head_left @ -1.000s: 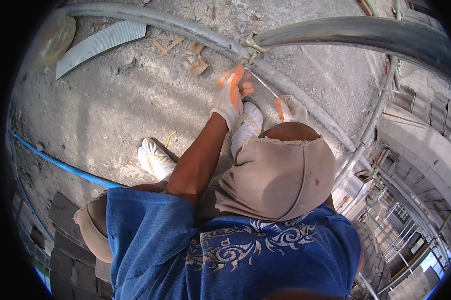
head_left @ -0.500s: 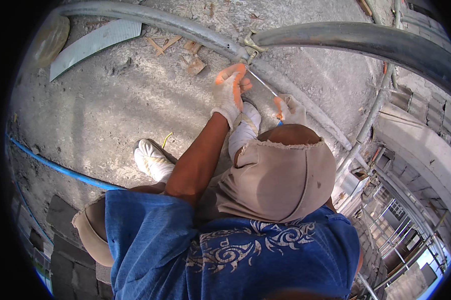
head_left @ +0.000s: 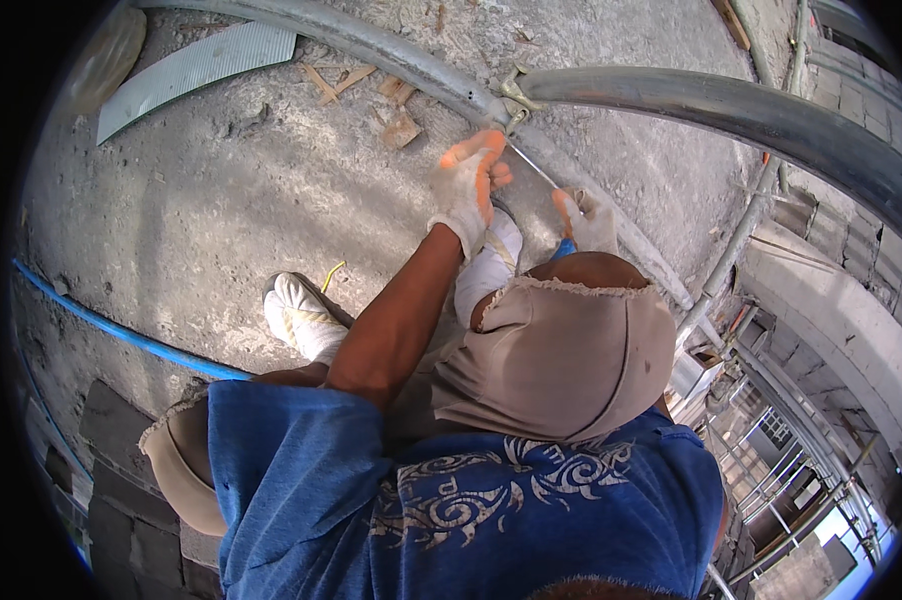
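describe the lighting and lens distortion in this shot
Head view: sunlight and soft shadows streak the ground; head view: the slim metal rod catches the light; head view: the dark pipe looks bowed by the fisheye lens, and the corners go black.

The shirt [head_left: 301, 470] is blue with a pale swirling print [head_left: 451, 515]; shorts [head_left: 571, 360], beige; gloves [head_left: 461, 190], white and orange; rod [head_left: 534, 164], silvery; hose [head_left: 121, 325] at left, bright blue.
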Demonstrator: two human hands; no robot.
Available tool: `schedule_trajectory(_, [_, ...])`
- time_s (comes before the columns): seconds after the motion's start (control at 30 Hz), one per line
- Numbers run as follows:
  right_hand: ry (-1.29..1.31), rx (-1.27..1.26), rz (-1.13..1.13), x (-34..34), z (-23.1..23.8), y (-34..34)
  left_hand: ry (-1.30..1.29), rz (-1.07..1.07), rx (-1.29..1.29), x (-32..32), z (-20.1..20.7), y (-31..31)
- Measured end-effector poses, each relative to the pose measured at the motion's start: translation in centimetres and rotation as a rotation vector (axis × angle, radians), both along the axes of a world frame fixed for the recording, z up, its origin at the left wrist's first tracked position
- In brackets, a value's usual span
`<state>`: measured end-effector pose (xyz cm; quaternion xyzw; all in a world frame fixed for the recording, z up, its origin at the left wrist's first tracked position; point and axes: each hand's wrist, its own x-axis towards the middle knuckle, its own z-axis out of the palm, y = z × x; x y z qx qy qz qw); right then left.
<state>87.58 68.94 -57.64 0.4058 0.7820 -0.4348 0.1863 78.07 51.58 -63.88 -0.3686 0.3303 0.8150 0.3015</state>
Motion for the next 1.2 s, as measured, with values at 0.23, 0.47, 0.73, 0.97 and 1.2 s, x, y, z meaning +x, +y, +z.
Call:
schedule_trajectory(0.23, [0.054,0.127,-0.004,-3.1,8.9,-3.6,0.005,-0.052,0.055,-0.5,0.3,-0.3])
schedule_trajectory(0.47, [0.598,0.571,0.593,-6.1,9.9,-5.3,-0.076,-0.111,0.069,-0.4,-1.6,-2.0])
schedule_trajectory(0.73, [1.322,0.282,0.916,-20.9,3.1,-15.0,-0.117,-0.019,-0.014,1.1,-2.3,-2.0])
schedule_trajectory(0.97, [0.82,0.231,1.387,-25.4,-8.8,-20.1,0.207,-0.14,0.075,1.0,-6.4,-3.5])
schedule_trajectory(1.2, [0.546,0.152,1.11,-22.7,-6.0,-18.9,0.861,-0.485,-0.539,2.5,-13.9,-1.8])
